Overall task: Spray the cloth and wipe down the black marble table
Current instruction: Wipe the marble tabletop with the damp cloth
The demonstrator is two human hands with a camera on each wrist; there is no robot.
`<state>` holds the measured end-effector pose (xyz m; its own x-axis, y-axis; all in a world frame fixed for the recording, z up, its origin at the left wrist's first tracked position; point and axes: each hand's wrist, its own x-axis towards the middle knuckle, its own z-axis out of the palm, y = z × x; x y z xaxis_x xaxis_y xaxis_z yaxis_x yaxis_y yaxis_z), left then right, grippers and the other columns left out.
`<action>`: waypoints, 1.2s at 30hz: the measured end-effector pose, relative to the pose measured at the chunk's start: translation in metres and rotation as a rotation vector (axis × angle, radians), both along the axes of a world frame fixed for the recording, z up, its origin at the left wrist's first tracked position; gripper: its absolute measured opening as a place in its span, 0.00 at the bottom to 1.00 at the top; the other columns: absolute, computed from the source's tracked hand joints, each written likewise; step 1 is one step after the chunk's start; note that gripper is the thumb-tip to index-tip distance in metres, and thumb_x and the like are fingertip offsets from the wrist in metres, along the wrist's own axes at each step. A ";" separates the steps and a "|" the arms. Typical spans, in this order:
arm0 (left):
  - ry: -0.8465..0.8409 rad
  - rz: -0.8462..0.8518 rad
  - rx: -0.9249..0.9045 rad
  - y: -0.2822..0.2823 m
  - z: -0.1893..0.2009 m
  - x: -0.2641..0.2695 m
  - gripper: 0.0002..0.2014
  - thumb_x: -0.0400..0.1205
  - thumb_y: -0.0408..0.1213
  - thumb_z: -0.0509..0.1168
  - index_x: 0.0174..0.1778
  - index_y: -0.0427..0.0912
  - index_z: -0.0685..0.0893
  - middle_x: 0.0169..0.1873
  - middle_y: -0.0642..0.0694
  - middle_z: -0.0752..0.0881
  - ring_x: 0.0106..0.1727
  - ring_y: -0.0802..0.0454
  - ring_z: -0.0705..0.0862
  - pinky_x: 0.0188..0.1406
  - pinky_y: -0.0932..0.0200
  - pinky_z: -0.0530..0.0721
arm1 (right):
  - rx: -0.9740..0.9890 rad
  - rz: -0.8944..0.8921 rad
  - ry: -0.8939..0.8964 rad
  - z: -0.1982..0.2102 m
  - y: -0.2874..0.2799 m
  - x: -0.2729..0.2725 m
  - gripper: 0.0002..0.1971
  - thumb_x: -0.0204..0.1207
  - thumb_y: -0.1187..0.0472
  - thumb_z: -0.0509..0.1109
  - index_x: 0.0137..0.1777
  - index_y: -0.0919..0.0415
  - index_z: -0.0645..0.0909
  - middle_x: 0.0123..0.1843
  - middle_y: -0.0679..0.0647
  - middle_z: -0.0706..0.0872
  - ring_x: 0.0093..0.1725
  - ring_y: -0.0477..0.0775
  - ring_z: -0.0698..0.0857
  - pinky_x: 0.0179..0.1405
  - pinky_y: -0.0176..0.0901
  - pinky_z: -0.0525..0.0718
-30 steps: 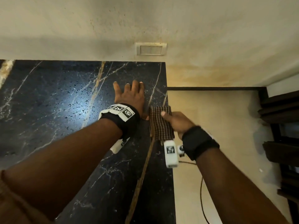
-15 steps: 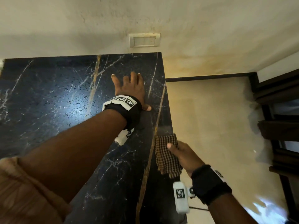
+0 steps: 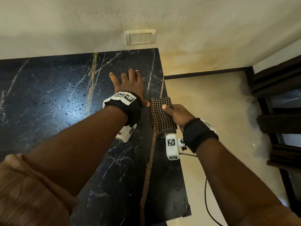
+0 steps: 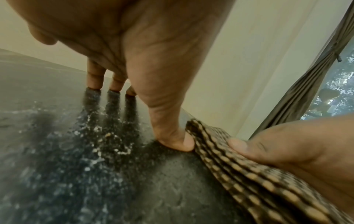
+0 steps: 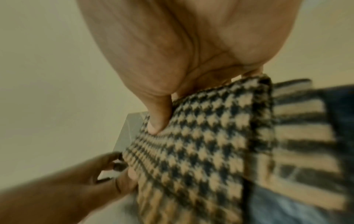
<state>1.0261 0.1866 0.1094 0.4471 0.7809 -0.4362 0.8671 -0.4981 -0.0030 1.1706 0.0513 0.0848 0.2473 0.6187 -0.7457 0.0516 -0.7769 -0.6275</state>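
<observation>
The black marble table (image 3: 48, 98) with white and gold veins fills the left of the head view. My left hand (image 3: 128, 85) lies flat on it near the far right corner, fingers spread and straight, fingertips (image 4: 93, 81) pressing the stone. A folded brown-and-tan checked cloth (image 3: 162, 116) lies over the table's right edge, held by my right hand (image 3: 177, 115) with the thumb on top. The cloth (image 4: 239, 166) touches my left thumb. In the right wrist view the thumb presses into the cloth (image 5: 191, 144). No spray bottle is in view.
A cream wall with a white switch plate (image 3: 140, 37) stands behind the table. Pale floor (image 3: 219, 111) lies to the right, with dark wooden furniture (image 3: 280, 103) at the far right. A black cable (image 3: 206, 201) hangs by my right forearm. A curtain (image 4: 306, 75) shows in the left wrist view.
My right hand pulled the cloth back toward me along the table's right edge, then pushed it forward again up to my left thumb. My left hand stayed flat on the marble.
</observation>
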 end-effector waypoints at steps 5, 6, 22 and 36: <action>-0.020 0.019 -0.009 -0.005 0.003 -0.003 0.63 0.66 0.72 0.72 0.87 0.42 0.47 0.84 0.37 0.53 0.83 0.31 0.57 0.76 0.17 0.45 | 0.007 -0.063 0.096 -0.001 -0.086 -0.020 0.16 0.87 0.51 0.64 0.60 0.63 0.86 0.57 0.60 0.92 0.58 0.61 0.90 0.65 0.61 0.85; -0.025 0.023 -0.001 -0.008 0.005 -0.003 0.62 0.66 0.71 0.72 0.87 0.43 0.49 0.83 0.37 0.55 0.82 0.31 0.58 0.76 0.17 0.45 | 0.001 -0.072 0.115 0.000 -0.107 -0.024 0.15 0.87 0.52 0.64 0.60 0.61 0.86 0.58 0.59 0.92 0.58 0.59 0.90 0.65 0.59 0.85; -0.141 0.049 -0.029 -0.193 0.010 -0.075 0.44 0.75 0.62 0.68 0.84 0.60 0.54 0.83 0.49 0.57 0.81 0.41 0.57 0.78 0.23 0.47 | 0.077 -0.008 -0.023 0.007 -0.066 -0.021 0.21 0.87 0.49 0.64 0.58 0.70 0.86 0.58 0.64 0.90 0.58 0.65 0.88 0.65 0.63 0.84; -0.144 0.088 -0.044 -0.198 0.022 -0.062 0.43 0.74 0.54 0.72 0.83 0.55 0.58 0.80 0.48 0.62 0.74 0.40 0.68 0.70 0.34 0.68 | -0.023 -0.022 0.089 0.001 -0.201 -0.045 0.15 0.86 0.49 0.64 0.56 0.58 0.87 0.56 0.55 0.92 0.57 0.58 0.90 0.66 0.67 0.83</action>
